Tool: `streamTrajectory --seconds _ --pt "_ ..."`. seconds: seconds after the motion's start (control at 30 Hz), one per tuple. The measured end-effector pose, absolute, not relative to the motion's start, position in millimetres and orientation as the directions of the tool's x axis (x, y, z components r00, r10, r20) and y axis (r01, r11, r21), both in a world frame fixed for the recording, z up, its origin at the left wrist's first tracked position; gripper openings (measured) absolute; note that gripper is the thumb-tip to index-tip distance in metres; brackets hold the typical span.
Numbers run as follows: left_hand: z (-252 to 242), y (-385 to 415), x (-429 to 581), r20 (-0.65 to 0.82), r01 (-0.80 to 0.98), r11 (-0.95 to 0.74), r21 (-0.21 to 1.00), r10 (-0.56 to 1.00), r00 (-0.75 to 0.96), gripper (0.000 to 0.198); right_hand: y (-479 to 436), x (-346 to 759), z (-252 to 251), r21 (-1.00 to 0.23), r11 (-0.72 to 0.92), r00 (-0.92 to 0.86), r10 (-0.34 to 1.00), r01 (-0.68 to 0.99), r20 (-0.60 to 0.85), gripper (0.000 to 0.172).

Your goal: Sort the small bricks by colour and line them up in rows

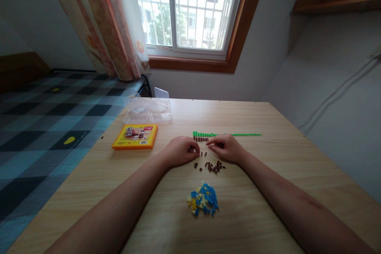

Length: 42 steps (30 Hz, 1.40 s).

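My left hand (183, 151) rests on the table with its fingers curled and the fingertips pinched close together; whatever may lie between them is hidden. At the right end of a short row of small brown building bricks (200, 139) is my right hand (226, 147), its thumb and forefinger closing at the last brown brick. Just behind the brown row runs a longer row of green bricks (205, 135), partly covered by my right hand. Two brown bricks (203, 154) stand between my hands. Loose brown bricks (214, 166) are scattered nearer to me.
A mixed heap of blue and yellow bricks (205, 199) lies closer to me. To the left are an orange-yellow box (135, 137) and clear plastic trays (148, 111) behind it. The wooden table (256, 206) borders a bed with a checked cover (38, 127).
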<state>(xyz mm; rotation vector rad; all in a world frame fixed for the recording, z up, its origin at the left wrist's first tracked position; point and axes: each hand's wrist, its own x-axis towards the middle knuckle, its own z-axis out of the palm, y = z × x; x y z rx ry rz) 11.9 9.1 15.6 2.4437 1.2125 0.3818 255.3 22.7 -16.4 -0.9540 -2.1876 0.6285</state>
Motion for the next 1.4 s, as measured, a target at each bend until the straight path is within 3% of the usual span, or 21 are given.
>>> streamTrajectory --seconds 0.17,0.63,0.97,1.13,1.4 --pt "16 9 12 0.077 0.708 -0.537 0.460 0.818 0.570 0.018 18 254 -12 -0.573 0.691 -0.622 0.695 0.441 0.360 0.014" --pt "18 8 11 0.098 0.688 -0.566 0.454 0.799 0.593 0.018 13 251 -8 -0.439 0.741 -0.675 0.660 0.509 0.330 0.010" --pt "19 8 12 0.080 0.699 -0.553 0.454 0.806 0.586 0.018 25 269 -10 -0.343 0.692 -0.598 0.722 0.635 0.349 0.017" --pt "18 8 12 0.076 0.711 -0.535 0.456 0.819 0.568 0.024 28 272 -9 -0.306 0.630 -0.490 0.761 0.713 0.425 0.016" --pt "18 8 13 0.083 0.711 -0.549 0.440 0.813 0.576 0.015 22 269 -5 -0.306 0.634 -0.537 0.769 0.710 0.347 0.014"
